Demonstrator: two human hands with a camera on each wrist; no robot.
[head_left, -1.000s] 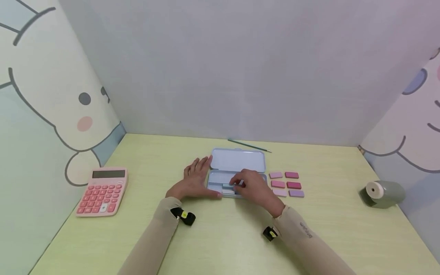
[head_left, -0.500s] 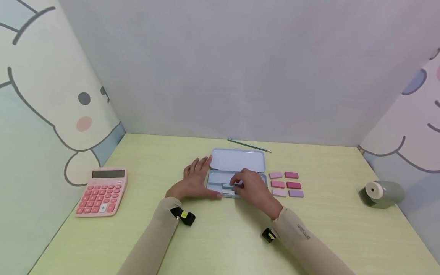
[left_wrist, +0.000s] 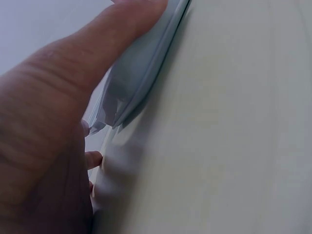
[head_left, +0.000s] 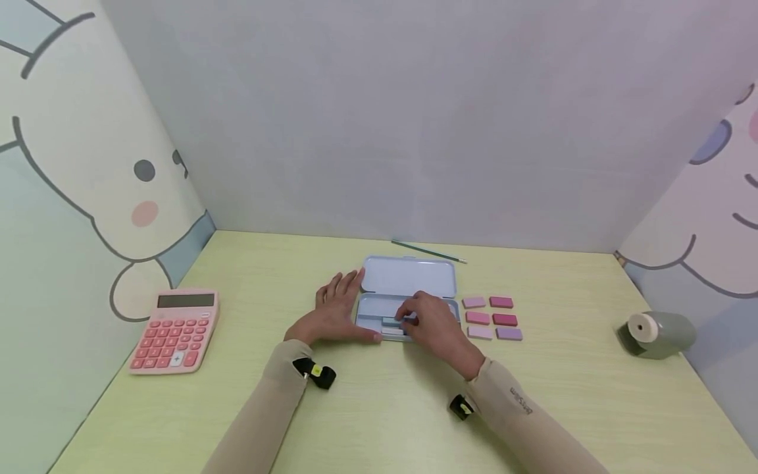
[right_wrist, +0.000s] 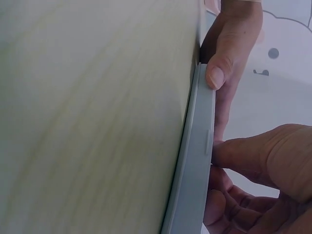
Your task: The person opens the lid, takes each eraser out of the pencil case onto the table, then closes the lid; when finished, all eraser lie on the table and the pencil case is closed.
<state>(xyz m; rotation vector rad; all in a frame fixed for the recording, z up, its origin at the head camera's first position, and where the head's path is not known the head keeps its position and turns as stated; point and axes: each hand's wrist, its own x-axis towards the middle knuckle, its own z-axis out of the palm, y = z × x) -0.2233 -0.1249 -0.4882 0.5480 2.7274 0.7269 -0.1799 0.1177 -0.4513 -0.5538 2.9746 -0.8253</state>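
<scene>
A light-blue pencil case lies open, its lid folded back. My left hand spreads its fingers along the case's left side. Its thumb rests on the front rim, and in the left wrist view the thumb lies across the case wall. Inside the case, my right hand has curled fingers and pinches the right end of a small blue block. A whitish block lies just in front of it. The case wall hides the fingertips in the right wrist view.
Several pink and purple blocks lie in two columns right of the case. A dark green pencil lies behind the lid. A pink calculator stands at the left, and a grey-green device with a cream knob at the right edge.
The right wrist and forearm have shifted slightly left. Both hands otherwise keep their places, and the blocks in the case look unmoved.
</scene>
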